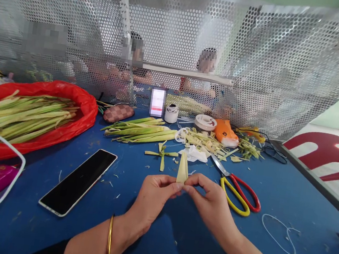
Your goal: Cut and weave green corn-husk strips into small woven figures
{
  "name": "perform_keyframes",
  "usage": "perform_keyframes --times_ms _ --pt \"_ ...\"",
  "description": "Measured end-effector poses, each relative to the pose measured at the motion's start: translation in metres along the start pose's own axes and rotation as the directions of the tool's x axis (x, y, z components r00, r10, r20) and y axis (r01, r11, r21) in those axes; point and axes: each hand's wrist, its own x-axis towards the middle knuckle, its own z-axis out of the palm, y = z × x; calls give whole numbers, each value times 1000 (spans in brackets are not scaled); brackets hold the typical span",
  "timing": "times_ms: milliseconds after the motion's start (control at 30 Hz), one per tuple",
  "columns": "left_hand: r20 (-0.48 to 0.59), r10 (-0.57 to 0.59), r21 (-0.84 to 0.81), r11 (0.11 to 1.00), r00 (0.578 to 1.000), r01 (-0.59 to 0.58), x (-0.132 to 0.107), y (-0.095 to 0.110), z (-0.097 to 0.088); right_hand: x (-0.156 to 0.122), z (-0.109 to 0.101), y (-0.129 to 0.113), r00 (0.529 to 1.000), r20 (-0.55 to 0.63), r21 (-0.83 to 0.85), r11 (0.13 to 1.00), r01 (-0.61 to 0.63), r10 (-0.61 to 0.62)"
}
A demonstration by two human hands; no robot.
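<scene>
Fingers first: your left hand (pixel 151 195) has thumb and fingers pinched together on the base of a folded pale leaf (pixel 183 167). Your right hand (pixel 211 199) pinches the same base from the other side, thumb and index closed on it. The leaf stands upright between your hands, held above the blue bench (pixel 290 195). Gold bangle (pixel 109 236) on your left wrist.

Just beyond the leaf: a leaf cross (pixel 162 153) to the left, a white tissue (pixel 195 153) to the right. Scissors (pixel 228 175), red and yellow handles, lie beside your right hand.

Farther back: leaf bundle (pixel 140 132), scraps (pixel 207 140), spool (pixel 171 114), tape roll (pixel 205 122), orange packet (pixel 225 130). Left of you: dark phone (pixel 77 183), then a red bag (pixel 92 104) full of green leaves (pixel 27 118). Checkered pouch (pixel 119 113) sits right of the bag. Lit phone (pixel 157 101) stands upright before a mesh screen (pixel 176 28); people show behind it.
</scene>
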Motion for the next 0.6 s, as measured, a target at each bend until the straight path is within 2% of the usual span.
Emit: perform_keyframes --times_ms 133,267,500,600 --pt "26 12 14 1000 1000 -12 -2 1 0 1 2 -4 997 -43 30 998 -58 60" --pt "58 -16 2 1000 998 16 -3 -1 1 2 3 -2 987 -96 150 982 -116 131" --pt "54 59 79 995 997 -63 -1 -1 1 5 1 -1 969 -69 187 957 -221 237" --pt "33 41 54 998 999 -42 0 1 1 6 0 -2 963 -48 241 939 -247 266"
